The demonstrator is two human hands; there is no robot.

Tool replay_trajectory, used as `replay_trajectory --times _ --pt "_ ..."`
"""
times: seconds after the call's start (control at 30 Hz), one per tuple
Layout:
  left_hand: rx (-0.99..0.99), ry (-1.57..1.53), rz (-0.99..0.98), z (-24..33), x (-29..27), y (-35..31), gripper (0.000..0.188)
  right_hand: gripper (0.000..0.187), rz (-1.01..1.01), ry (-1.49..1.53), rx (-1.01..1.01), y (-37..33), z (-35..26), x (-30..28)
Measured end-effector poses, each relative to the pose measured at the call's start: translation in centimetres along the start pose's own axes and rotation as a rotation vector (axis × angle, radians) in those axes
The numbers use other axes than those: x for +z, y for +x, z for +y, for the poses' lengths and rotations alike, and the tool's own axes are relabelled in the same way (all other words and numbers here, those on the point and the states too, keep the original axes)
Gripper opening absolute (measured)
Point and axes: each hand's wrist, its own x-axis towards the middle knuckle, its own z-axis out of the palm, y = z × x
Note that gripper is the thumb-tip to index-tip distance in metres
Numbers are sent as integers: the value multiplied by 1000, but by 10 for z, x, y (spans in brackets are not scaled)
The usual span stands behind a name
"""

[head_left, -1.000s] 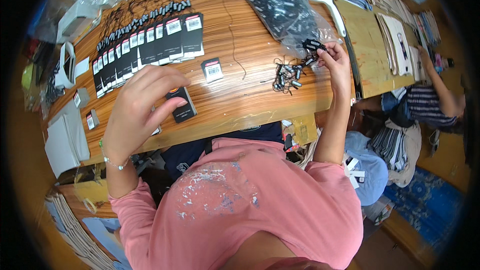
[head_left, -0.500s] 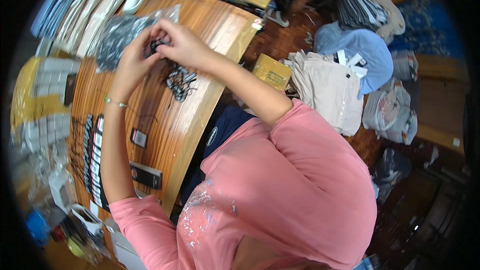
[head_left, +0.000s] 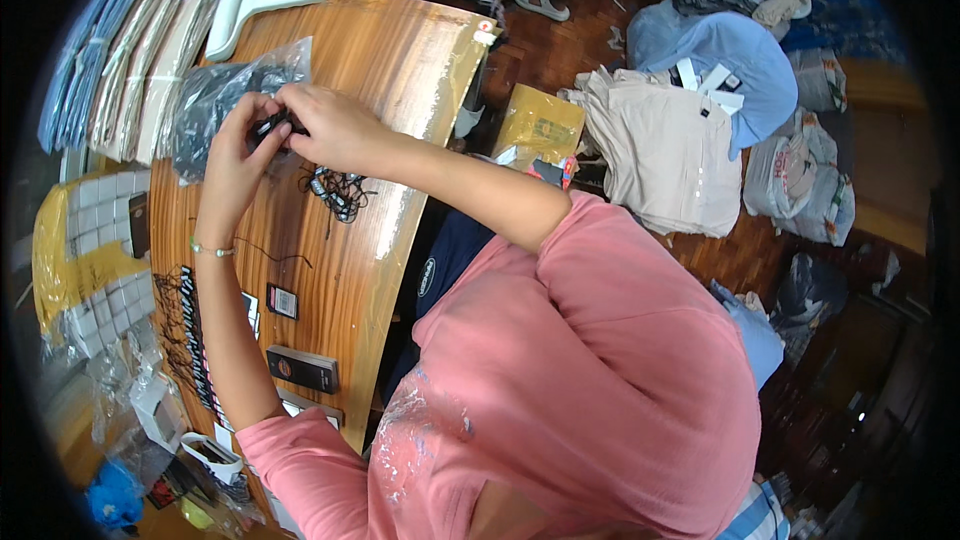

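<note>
My left hand (head_left: 232,140), with a beaded bracelet on its wrist, meets my right hand (head_left: 325,128) over the wooden table. Between the fingers of both is a small bunch of black tag strings (head_left: 270,126), partly hidden by the fingers. A tangled pile of the same black strings (head_left: 338,195) lies on the table just below my right hand. Beyond my left hand sits a clear plastic bag (head_left: 195,118) with dark contents. Closer to my body lie a single small tag (head_left: 282,301) and a stack of black tags (head_left: 302,370).
Along the table's left side runs a row of strung tags (head_left: 200,360). A white lint-roller-like tool (head_left: 232,20) lies at the far end beside folded garments (head_left: 120,70). A taped pack of white boxes (head_left: 95,260) stands left. Beige clothes (head_left: 665,155) are piled on the right.
The table and its things sit lower and further left in the picture. Both hands stay together on the black strings, now with the fingertips pinched closer.
</note>
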Motion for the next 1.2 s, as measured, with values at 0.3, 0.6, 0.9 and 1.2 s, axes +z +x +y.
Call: replay_trajectory --times 0.3,0.6,0.9,1.2 --pt "82 508 -180 -6 -19 4 22 19 -12 -3 -32 -11 -3 -8" --pt "201 610 61 -18 -14 -3 23 20 -123 116 107 -22 -17 -22" --pt "40 286 -12 10 -22 -16 22 37 -202 -247 -38 -22 -3 -21" --pt "252 525 212 3 -3 -16 25 70 -303 -548 -243 -59 -20 -21"
